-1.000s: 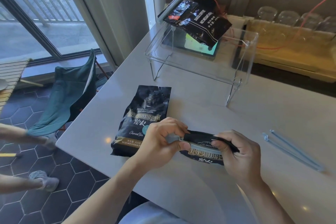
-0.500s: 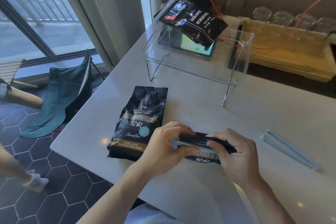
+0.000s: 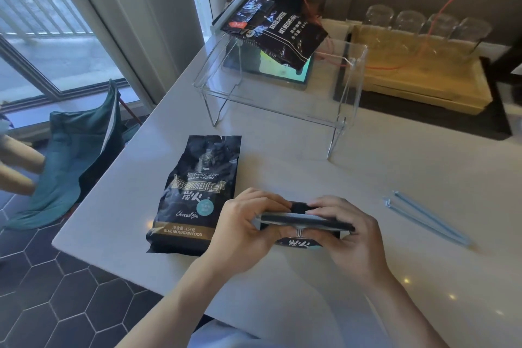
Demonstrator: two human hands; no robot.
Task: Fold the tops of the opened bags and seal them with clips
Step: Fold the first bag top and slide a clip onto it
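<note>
Left hand (image 3: 243, 230) and right hand (image 3: 348, 237) both grip the folded black foil coffee bag (image 3: 299, 243) on the white table (image 3: 395, 167)

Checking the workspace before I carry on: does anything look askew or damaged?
The coffee bag on the clear acrylic stand lies crooked, one corner overhanging its top. The flat bag on the table has a ragged top edge.

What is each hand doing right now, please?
Left hand: grips the left end of the folded coffee bag and clip.
Right hand: grips the right end of the same bag.
</note>
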